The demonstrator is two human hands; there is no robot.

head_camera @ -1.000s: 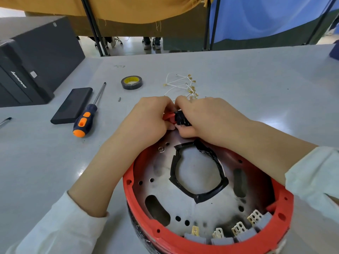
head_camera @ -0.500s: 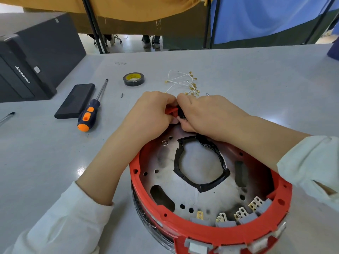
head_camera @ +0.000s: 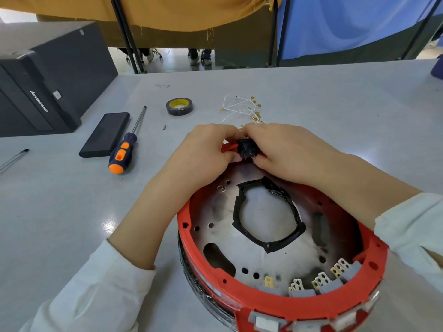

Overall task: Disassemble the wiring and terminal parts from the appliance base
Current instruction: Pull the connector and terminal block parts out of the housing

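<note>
The round appliance base with a red plastic rim (head_camera: 215,281) and a metal plate lies upside down on the grey table. At its far edge sits a small black switch part (head_camera: 247,147). My left hand (head_camera: 203,152) and my right hand (head_camera: 282,152) both pinch this part from either side, fingers curled. A black tape ring (head_camera: 268,245) lines the plate's central hole. Several brass terminals in grey blocks (head_camera: 318,281) stand along the near rim. Loose white wires with brass ends (head_camera: 242,109) lie on the table beyond my hands.
An orange-and-black screwdriver (head_camera: 123,149) and a flat black case (head_camera: 105,134) lie to the left. A roll of black tape (head_camera: 179,106) sits behind them. A black computer case (head_camera: 43,75) stands at far left. A tiny screw (head_camera: 164,127) lies near the screwdriver.
The view has shifted a little. Both hands stay on the black switch part at the far rim, which now shows more between the fingers.
</note>
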